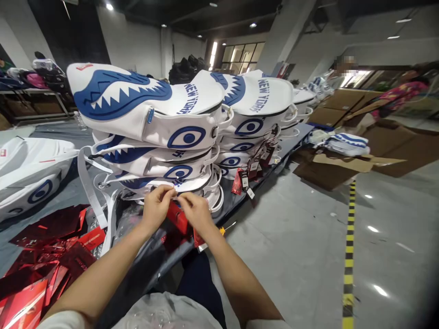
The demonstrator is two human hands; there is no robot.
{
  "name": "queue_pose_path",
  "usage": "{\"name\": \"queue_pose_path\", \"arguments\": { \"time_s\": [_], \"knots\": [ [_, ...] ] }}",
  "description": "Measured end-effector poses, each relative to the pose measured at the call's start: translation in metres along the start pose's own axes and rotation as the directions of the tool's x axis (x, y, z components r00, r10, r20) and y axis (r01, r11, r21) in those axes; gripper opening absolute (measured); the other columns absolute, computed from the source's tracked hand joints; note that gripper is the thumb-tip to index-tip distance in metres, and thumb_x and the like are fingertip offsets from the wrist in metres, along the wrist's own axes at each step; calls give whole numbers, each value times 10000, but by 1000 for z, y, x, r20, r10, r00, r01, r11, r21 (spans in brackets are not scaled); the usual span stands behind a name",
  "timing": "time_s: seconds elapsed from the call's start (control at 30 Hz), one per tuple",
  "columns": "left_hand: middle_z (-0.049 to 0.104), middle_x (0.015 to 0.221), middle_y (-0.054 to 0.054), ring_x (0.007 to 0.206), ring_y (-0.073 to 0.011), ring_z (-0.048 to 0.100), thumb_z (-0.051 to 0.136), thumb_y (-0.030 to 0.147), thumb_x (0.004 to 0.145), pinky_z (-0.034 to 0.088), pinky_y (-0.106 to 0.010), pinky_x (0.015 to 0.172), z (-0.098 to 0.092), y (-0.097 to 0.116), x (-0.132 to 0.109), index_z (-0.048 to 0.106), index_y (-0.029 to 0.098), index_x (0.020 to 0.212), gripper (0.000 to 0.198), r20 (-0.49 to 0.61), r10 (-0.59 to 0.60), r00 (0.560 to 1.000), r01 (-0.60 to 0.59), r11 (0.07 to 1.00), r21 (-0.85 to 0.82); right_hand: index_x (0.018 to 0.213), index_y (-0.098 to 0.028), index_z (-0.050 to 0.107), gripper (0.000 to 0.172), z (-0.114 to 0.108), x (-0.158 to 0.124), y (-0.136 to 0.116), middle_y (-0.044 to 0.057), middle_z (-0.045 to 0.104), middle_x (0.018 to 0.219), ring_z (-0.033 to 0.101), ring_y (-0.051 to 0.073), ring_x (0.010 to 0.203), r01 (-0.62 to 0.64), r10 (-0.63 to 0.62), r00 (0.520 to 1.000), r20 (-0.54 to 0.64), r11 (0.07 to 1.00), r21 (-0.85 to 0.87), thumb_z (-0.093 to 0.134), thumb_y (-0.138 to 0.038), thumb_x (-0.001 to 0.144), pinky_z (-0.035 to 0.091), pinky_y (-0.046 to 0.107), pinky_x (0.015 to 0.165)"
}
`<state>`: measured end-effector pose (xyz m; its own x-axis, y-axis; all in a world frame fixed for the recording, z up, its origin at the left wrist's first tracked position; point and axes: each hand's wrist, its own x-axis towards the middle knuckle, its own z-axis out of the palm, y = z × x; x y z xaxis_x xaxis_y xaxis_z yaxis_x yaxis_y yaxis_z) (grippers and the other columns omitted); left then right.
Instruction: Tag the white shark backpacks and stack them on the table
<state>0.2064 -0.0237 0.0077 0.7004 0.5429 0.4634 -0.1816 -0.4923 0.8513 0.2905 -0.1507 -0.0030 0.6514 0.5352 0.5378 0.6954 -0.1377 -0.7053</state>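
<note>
My left hand (158, 208) and my right hand (196, 211) meet fingertip to fingertip in front of a stack of white backpacks. Both are closed in a pinch, at the lower front of the stack. What lies between the fingers is too small to make out. Just below them hangs a shiny red tag (177, 219). The top backpack (137, 114) carries a blue shark mouth, an eye and "NEW YORK" lettering. A second stack, with its top backpack (254, 98) in the same pattern, stands behind to the right, with red and white tags (244, 179) dangling from it.
Shiny red packets (58, 256) lie heaped on the dark-covered table at left, near another white backpack (30, 178). Open cardboard boxes (325, 171) stand on the floor at right, where a person (394, 98) bends over. Yellow-black tape (349, 256) marks the floor.
</note>
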Motion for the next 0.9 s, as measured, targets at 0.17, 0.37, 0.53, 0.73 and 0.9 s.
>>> {"name": "queue_pose_path", "arguments": {
  "time_s": [0.17, 0.37, 0.53, 0.73, 0.9],
  "knots": [
    [756, 804, -53, 705, -195, 695, 549, 250, 899, 509, -288, 685, 29, 6, 37, 730, 210, 984, 204, 129, -41, 991, -12, 923, 383, 1099, -168, 594, 359, -36, 60, 37, 112, 696, 1001, 650, 234, 848, -237, 152, 930, -335, 944, -230, 592, -438, 862, 488, 342, 782],
    [758, 1065, -136, 988, -278, 710, 486, 173, 919, 513, -362, 870, 57, 17, 63, 738, 180, 1147, 340, 232, -71, 970, -90, 784, 615, 947, -171, 675, 262, -38, 80, 68, 110, 728, 903, 672, 225, 821, -144, 137, 959, -247, 990, -10, 488, -328, 851, 514, 341, 795],
    [763, 1046, -116, 975, -253, 707, 498, 171, 918, 500, -333, 874, 74, 28, 70, 741, 204, 1131, 325, 284, -71, 956, -122, 786, 606, 938, -177, 713, 324, -54, 76, 88, 73, 739, 869, 677, 205, 721, -149, 214, 970, -115, 897, 416, 567, -426, 792, 549, 329, 692],
    [762, 961, -118, 875, -238, 698, 508, 182, 895, 484, -330, 819, 90, 30, 78, 741, 181, 1062, 286, 280, -93, 956, -64, 859, 507, 784, -200, 660, 243, -59, 85, 86, 3, 661, 632, 583, 136, 539, -234, 331, 943, -42, 747, 623, 737, -400, 668, 397, 219, 457],
    [687, 836, -26, 779, -180, 658, 691, 303, 779, 500, -292, 732, 74, 19, 79, 556, 158, 1231, 493, 550, -124, 826, 178, 983, -47, 858, -237, 474, 331, -57, 91, 77, 19, 717, 828, 613, 101, 557, -154, 449, 881, -150, 571, 806, 628, -514, 763, 360, 168, 419]
  ]
}}
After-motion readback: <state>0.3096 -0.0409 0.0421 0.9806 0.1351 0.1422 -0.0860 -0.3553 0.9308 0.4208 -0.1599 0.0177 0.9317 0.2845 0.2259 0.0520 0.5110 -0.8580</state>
